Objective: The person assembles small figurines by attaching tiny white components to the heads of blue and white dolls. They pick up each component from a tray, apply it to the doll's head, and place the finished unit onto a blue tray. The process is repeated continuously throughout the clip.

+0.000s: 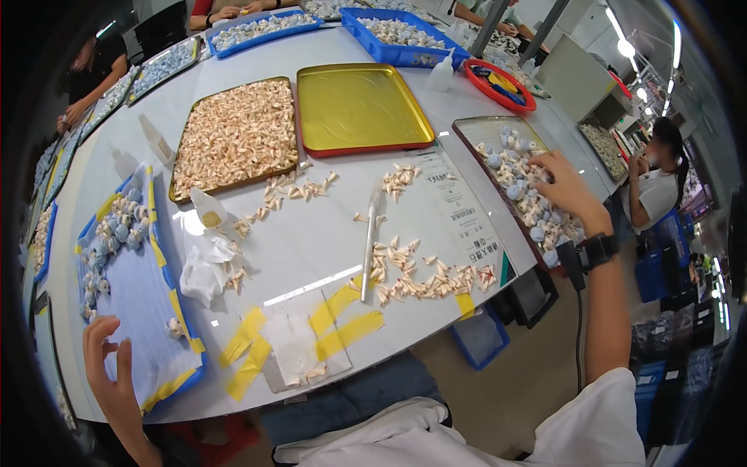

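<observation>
My left hand (110, 373), fingers bent and apart, hovers by the left edge of a blue tray (166, 265) lined with pale blue cloth. Nothing shows in its grasp. Small white-and-blue figurine-like pieces (117, 226) cluster along that tray's far and left sides, and a single piece (176, 328) lies near its right edge. My right hand (562, 185) reaches over a shallow metal tray (476, 121) of similar blue and white pieces (523, 187). Its fingers are spread and touch the heap; whether a piece is between the fingertips is hidden.
Small cream pointed pieces fill a tray (237, 128) and lie scattered on the table. An empty gold tray (362, 105), a pen-like tool (369, 241), crumpled tissue (206, 272), squeeze bottles (442, 71) and a red basket (502, 87) stand around. Other people work nearby.
</observation>
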The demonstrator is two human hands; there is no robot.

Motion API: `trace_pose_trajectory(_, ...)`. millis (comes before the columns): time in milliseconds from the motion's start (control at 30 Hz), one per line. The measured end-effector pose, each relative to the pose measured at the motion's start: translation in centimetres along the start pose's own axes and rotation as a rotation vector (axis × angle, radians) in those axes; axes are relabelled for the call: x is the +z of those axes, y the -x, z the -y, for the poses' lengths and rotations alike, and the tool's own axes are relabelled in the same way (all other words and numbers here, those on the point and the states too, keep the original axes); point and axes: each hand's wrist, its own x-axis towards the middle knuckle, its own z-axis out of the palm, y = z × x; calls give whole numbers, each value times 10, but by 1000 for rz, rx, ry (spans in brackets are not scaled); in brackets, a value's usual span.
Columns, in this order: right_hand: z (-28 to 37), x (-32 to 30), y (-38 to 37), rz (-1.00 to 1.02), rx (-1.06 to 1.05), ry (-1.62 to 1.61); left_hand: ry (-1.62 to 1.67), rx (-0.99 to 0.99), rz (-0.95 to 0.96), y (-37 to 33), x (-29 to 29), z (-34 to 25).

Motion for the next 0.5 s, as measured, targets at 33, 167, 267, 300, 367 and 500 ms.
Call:
trace_pose_trajectory(33, 3, -4, -1, 5, 6, -40, -19, -25, 7, -1, -2, 0)
trace_pose_trajectory(167, 61, -20, 14, 38, -32, -308, -79, -5, 206, -16, 21, -14)
trace_pose_trajectory(267, 124, -6, 5, 369, -353, -413, -33, -7, 452, -17, 35, -33)
trace_pose_trajectory(300, 136, 3, -1, 329, -416, -409, -56, -5, 450, -15, 30, -36)
trace_pose_trajectory(367, 147, 23, -19, 237, -532, -375, -82, 13, 443, -13, 26, -38)
trace_pose_trajectory(500, 148, 52, -54, 219, -389, -252, -39, 28, 455, -13, 18, -47)
